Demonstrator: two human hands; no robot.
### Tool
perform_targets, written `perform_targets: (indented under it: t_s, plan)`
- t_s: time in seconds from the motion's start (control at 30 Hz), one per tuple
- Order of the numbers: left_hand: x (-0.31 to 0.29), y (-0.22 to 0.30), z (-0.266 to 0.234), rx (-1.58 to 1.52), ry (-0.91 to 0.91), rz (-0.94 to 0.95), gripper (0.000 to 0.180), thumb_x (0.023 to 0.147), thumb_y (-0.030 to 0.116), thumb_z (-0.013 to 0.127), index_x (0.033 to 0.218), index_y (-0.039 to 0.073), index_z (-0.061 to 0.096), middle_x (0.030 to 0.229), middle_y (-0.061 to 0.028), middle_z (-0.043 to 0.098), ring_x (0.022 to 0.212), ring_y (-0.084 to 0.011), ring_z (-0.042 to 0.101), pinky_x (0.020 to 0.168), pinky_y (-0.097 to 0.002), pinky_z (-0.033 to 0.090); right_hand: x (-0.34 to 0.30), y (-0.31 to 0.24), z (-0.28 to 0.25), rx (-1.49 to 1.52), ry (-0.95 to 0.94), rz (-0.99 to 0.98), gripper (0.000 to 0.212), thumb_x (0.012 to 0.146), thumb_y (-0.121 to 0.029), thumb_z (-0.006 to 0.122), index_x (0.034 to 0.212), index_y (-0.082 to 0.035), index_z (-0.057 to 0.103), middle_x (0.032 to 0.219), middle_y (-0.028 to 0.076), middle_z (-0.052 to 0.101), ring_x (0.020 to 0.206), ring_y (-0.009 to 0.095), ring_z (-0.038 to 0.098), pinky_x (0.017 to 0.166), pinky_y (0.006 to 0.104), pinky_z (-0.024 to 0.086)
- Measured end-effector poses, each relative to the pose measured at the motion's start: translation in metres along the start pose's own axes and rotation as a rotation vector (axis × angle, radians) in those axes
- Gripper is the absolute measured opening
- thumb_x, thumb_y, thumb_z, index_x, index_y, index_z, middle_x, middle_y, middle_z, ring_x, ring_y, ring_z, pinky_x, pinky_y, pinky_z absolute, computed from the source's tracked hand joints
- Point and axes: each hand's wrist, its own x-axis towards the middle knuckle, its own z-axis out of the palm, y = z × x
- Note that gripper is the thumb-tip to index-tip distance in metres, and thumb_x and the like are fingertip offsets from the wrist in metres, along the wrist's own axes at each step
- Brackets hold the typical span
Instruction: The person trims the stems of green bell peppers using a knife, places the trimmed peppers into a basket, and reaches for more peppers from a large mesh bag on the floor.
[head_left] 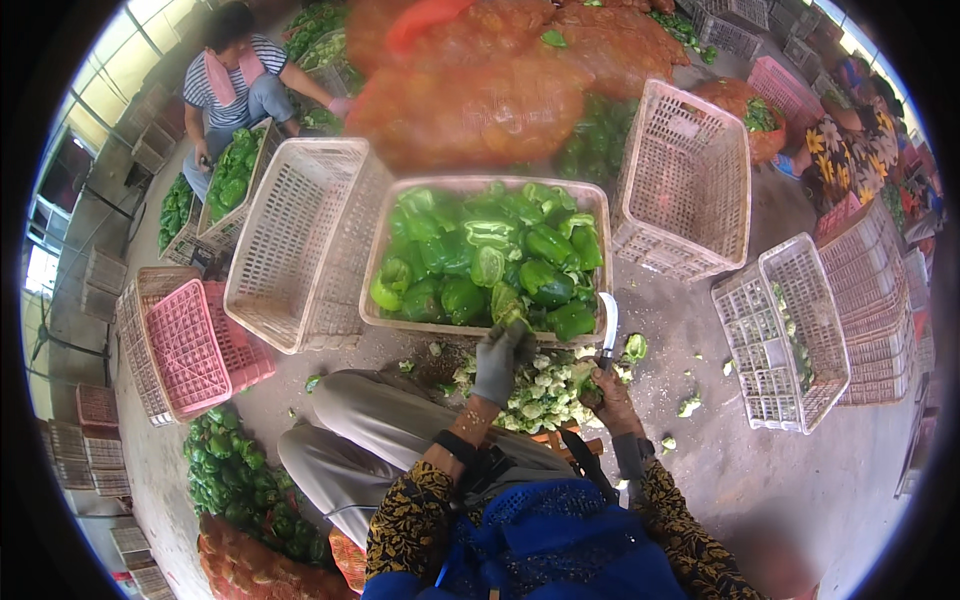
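My left hand [497, 362], in a grey glove, is closed at the near rim of a crate [368, 262], its fingers round the end of a cut green bell pepper [508, 303]. Halved and whole green peppers [440, 250] fill that crate. To the right, my right hand [612, 402] grips the handle of a knife [608, 328], its curved pale blade pointing up beside the crate's corner. Between and below my hands lies a heap of pale pepper cores [545, 390] on the floor.
Empty plastic crates stand left [300, 240] and right [690, 180] of the full one. Orange mesh sacks [470, 100] lie beyond it. Loose green peppers [235, 460] are heaped at the left. A co-worker [235, 90] sits at the far left; another person [850, 150] is at the right.
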Motion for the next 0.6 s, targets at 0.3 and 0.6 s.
perform_targets:
  t_s: [0.3, 0.6]
  plan:
    - [0.045, 0.038, -0.013, 0.064, 0.154, 0.018, 0.019, 0.091, 0.023, 0.064, 0.089, 0.005, 0.057, 0.074, -0.0057, 0.059, 0.058, -0.0149, 0.054, 0.052, -0.0284, 0.047, -0.013, -0.044, -0.041, -0.712, -0.099, -0.062, 0.033, 0.085, -0.017, 0.072, 0.115, -0.006, 0.063, 0.066, -0.008, 0.053, 0.052, 0.001, 0.039, 0.045, 0.0189, 0.03]
    - [0.076, 0.083, -0.004, 0.424, 0.23, 0.141, 0.02, 0.085, 0.018, 0.069, 0.093, 0.002, 0.061, 0.072, -0.0038, 0.063, 0.055, -0.0106, 0.055, 0.046, -0.0235, 0.041, 0.075, -0.098, 0.038, -0.824, 0.067, -0.413, 0.025, 0.089, -0.027, 0.067, 0.098, -0.004, 0.066, 0.069, -0.004, 0.057, 0.059, 0.006, 0.05, 0.051, 0.0212, 0.039]
